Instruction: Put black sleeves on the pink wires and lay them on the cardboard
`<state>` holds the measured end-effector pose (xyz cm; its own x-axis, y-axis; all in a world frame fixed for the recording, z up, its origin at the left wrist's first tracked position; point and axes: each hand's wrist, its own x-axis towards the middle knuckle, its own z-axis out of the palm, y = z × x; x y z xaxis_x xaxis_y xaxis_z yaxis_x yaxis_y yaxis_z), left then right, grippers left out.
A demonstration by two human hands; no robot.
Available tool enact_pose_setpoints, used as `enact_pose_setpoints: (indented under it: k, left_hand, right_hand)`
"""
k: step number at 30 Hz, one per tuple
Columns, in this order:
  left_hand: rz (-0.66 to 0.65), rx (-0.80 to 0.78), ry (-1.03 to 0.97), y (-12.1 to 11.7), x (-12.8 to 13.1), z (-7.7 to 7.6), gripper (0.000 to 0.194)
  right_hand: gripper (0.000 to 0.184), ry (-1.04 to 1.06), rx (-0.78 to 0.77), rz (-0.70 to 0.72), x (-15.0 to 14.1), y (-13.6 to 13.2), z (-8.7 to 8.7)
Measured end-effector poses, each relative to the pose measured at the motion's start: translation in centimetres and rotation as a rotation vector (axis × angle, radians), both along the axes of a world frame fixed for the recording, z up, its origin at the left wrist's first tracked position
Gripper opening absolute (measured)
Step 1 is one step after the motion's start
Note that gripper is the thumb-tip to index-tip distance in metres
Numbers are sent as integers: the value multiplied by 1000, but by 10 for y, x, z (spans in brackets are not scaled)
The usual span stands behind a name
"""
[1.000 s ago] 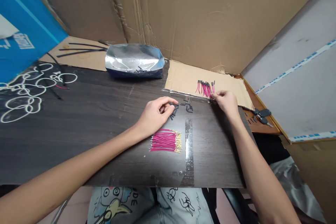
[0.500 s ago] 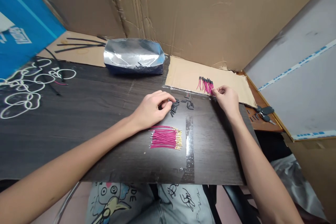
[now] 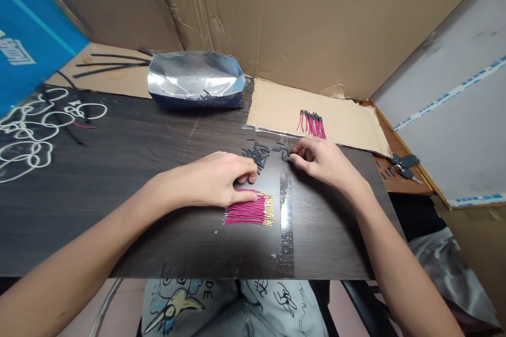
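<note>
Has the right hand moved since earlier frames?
Yes: against the cardboard sheet, the right hand has moved left and down in frame, to the loose black tubes.

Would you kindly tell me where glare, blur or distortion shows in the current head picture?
Head view: bright glare on the foil bag and tape strip; head view: red wires look fairly sharp; head view: wide-angle stretching seems to show toward the edges.

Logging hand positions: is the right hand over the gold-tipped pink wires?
No: the left hand is over the pink wires; the right hand is beside black tubes.
</note>
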<state>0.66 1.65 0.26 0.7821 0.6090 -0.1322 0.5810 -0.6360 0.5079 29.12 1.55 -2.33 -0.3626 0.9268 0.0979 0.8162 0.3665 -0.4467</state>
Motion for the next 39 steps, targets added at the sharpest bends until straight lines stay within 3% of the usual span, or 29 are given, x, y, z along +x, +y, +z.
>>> enact_pose_setpoints:
  k: [7, 17, 30, 34, 39]
  left_hand:
    - [-32, -10, 9, -1, 2, -1, 16]
    - [-88, 187, 53, -2, 3, -14, 5]
    - [-161, 457, 163, -8, 16, -30, 27]
    - [-105, 331, 89, -4, 15, -28, 23]
    - [60, -104, -149, 7, 5, -16, 22]
  right_hand:
    - [18, -82, 24, -25, -5, -2, -6]
    - [9, -103, 102, 6, -21, -3, -17]
    - [16, -395, 187, 29, -34, -11, -13]
    - [19, -400, 193, 55, -34, -11, -16]
    - [10, 69, 127, 124, -28, -10, -17]
